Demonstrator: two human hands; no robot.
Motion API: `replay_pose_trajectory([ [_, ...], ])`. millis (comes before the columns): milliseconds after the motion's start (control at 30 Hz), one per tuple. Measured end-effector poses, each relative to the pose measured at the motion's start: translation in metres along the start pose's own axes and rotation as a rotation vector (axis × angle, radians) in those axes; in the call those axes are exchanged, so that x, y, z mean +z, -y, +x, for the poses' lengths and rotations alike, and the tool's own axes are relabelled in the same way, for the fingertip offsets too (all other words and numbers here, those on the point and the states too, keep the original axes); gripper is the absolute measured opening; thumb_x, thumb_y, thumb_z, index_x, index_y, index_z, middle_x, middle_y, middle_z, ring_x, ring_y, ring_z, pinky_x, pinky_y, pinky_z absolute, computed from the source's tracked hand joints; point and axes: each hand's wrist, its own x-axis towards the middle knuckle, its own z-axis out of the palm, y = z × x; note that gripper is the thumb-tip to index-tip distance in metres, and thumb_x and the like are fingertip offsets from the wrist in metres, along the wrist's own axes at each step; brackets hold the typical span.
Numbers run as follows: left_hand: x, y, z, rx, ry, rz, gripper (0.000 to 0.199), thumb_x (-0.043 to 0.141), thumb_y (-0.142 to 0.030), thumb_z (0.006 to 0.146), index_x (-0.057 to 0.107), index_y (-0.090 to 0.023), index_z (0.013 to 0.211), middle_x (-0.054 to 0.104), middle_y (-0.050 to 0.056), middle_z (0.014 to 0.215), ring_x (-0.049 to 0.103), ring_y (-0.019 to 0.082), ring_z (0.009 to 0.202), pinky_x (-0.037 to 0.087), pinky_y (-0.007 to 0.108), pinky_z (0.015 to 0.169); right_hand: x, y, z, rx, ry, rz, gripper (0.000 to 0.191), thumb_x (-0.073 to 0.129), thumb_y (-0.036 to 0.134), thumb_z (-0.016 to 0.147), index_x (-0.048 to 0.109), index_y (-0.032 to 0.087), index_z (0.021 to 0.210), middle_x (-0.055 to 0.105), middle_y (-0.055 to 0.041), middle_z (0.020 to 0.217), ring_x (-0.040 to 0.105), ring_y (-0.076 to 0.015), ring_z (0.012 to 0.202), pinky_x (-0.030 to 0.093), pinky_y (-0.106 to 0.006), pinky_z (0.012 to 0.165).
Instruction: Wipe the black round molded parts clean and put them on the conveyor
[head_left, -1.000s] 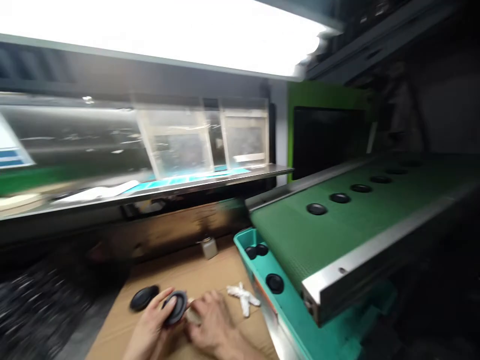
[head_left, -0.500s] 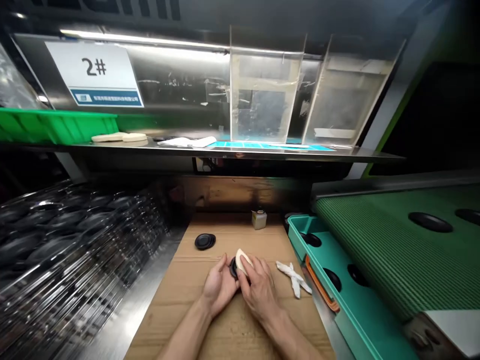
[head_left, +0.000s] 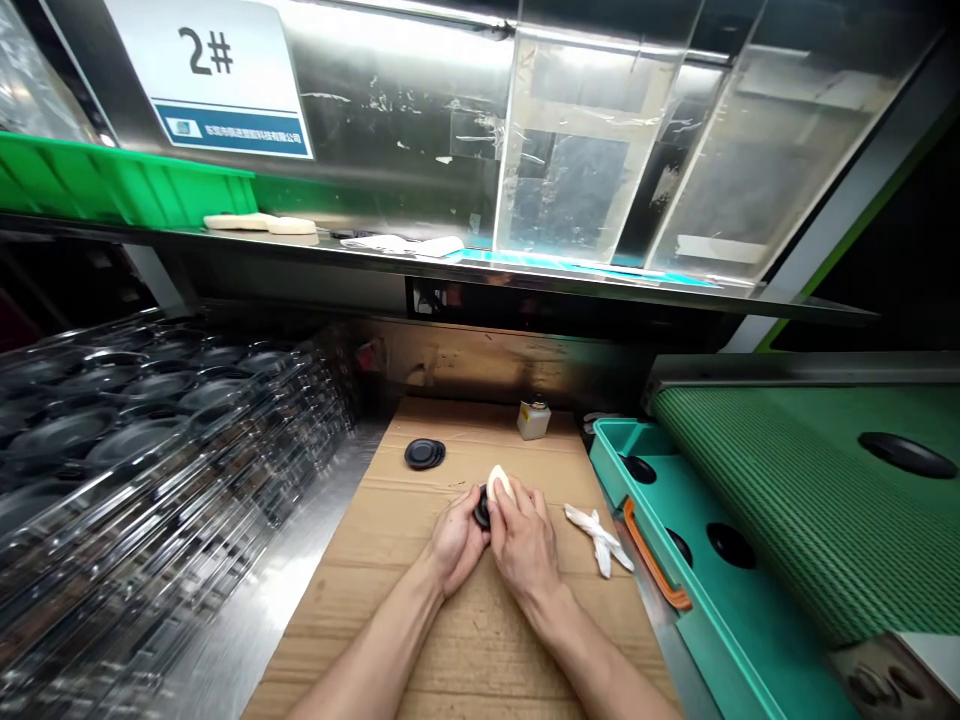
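My left hand (head_left: 456,545) grips the edge of a black rubber disc (head_left: 483,510), which stands partly hidden between my two hands. My right hand (head_left: 525,545) presses a white pad (head_left: 499,485) against that disc. Both hands rest just above a brown cardboard sheet (head_left: 360,620). Farther up the sheet, left of my hands, lies a second black disc (head_left: 424,454). A crumpled white cloth (head_left: 598,537) lies to the right of my right hand, and a small bottle with a white label (head_left: 533,420) stands at the sheet's far edge.
A teal tray (head_left: 619,440) holding black discs lies right of the cardboard, beside a green conveyor belt (head_left: 795,500) carrying another disc. Stacked clear trays of dark discs (head_left: 127,440) fill the left. A steel shelf (head_left: 450,265) runs overhead.
The view has swung left and settled since the oldest frame, bringing the stacked trays and sign into sight. My hands stay together on the disc, with the white pad now on it.
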Motion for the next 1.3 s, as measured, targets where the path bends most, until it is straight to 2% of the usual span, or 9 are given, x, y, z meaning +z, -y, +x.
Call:
replay_pose_trajectory([
  [133, 0.0, -0.002, -0.001, -0.029, -0.016, 0.014, 0.02, 0.056, -0.025, 0.087, 0.064, -0.013, 0.1, 0.067, 0.013, 0.11, 0.063, 0.023, 0.103, 0.05, 0.036, 0.091, 0.0, 0.003, -0.004, -0.07, 0.042, -0.019, 0.046, 0.037, 0.022, 0.092, 0.045, 0.021, 0.137, 0.049, -0.012, 0.135, 0.048, -0.0273, 0.111, 0.043, -0.043, 0.091],
  [500, 0.0, 0.002, 0.0, 0.092, -0.08, 0.129, 0.018, 0.061, -0.023, 0.084, 0.065, -0.013, 0.099, 0.067, 0.013, 0.112, 0.062, 0.024, 0.105, 0.05, 0.037, 0.092, -0.006, 0.003, -0.011, -0.002, 0.071, -0.125, 0.05, 0.041, 0.011, 0.083, 0.049, 0.017, 0.132, 0.057, -0.0168, 0.123, 0.051, -0.0299, 0.1, 0.046, -0.045, 0.083],
  [633, 0.002, 0.001, -0.002, 0.054, -0.035, 0.162, 0.022, 0.06, -0.024, 0.085, 0.066, -0.012, 0.102, 0.066, 0.014, 0.112, 0.063, 0.025, 0.103, 0.05, 0.038, 0.092, -0.01, -0.001, -0.007, -0.106, 0.087, -0.068, 0.051, 0.045, 0.014, 0.084, 0.047, 0.018, 0.135, 0.054, -0.0145, 0.128, 0.048, -0.0302, 0.11, 0.043, -0.044, 0.091],
  [733, 0.002, -0.001, -0.001, 0.032, -0.009, 0.163, 0.022, 0.059, -0.025, 0.086, 0.066, -0.011, 0.101, 0.067, 0.014, 0.111, 0.062, 0.025, 0.104, 0.05, 0.039, 0.093, -0.013, -0.019, 0.005, -0.011, 0.03, 0.009, 0.041, 0.043, 0.02, 0.09, 0.052, 0.02, 0.129, 0.058, -0.0131, 0.121, 0.052, -0.027, 0.102, 0.045, -0.043, 0.087],
  [867, 0.0, -0.006, 0.003, -0.006, -0.052, 0.075, 0.019, 0.058, -0.024, 0.086, 0.065, -0.011, 0.099, 0.067, 0.013, 0.11, 0.062, 0.025, 0.104, 0.049, 0.042, 0.094, -0.02, -0.04, 0.015, 0.106, -0.073, 0.296, 0.036, 0.048, 0.031, 0.091, 0.053, 0.02, 0.125, 0.06, -0.0095, 0.115, 0.054, -0.0223, 0.103, 0.045, -0.037, 0.09],
  [1000, 0.002, -0.008, 0.002, -0.068, -0.048, 0.033, 0.025, 0.057, -0.028, 0.087, 0.063, -0.012, 0.105, 0.066, 0.014, 0.113, 0.062, 0.026, 0.106, 0.048, 0.043, 0.095, -0.024, -0.034, 0.006, 0.037, 0.081, 0.47, 0.039, 0.055, 0.032, 0.087, 0.052, 0.022, 0.125, 0.058, -0.0078, 0.115, 0.055, -0.0195, 0.105, 0.047, -0.032, 0.091],
  [1067, 0.004, -0.006, 0.0, -0.061, -0.033, 0.055, 0.029, 0.057, -0.031, 0.087, 0.062, -0.013, 0.109, 0.066, 0.015, 0.113, 0.061, 0.027, 0.107, 0.048, 0.043, 0.095, -0.025, -0.028, 0.003, -0.007, 0.169, 0.428, 0.034, 0.055, 0.029, 0.087, 0.055, 0.022, 0.12, 0.057, -0.008, 0.113, 0.055, -0.0203, 0.102, 0.048, -0.033, 0.089],
  [1200, 0.007, -0.001, -0.003, 0.032, -0.002, 0.145, 0.034, 0.059, -0.03, 0.087, 0.059, -0.015, 0.117, 0.066, 0.013, 0.114, 0.06, 0.024, 0.11, 0.045, 0.038, 0.098, -0.031, -0.019, 0.007, -0.052, 0.196, 0.311, 0.034, 0.05, 0.026, 0.089, 0.053, 0.02, 0.122, 0.054, -0.0121, 0.118, 0.052, -0.0235, 0.108, 0.047, -0.038, 0.092],
  [1300, 0.006, 0.0, -0.005, 0.006, -0.024, 0.172, 0.036, 0.058, -0.032, 0.087, 0.059, -0.015, 0.118, 0.067, 0.014, 0.111, 0.062, 0.026, 0.107, 0.046, 0.041, 0.096, -0.043, -0.022, 0.011, -0.165, 0.297, 0.308, 0.027, 0.052, 0.028, 0.088, 0.057, 0.022, 0.114, 0.056, -0.0092, 0.114, 0.053, -0.0223, 0.106, 0.047, -0.036, 0.092],
])
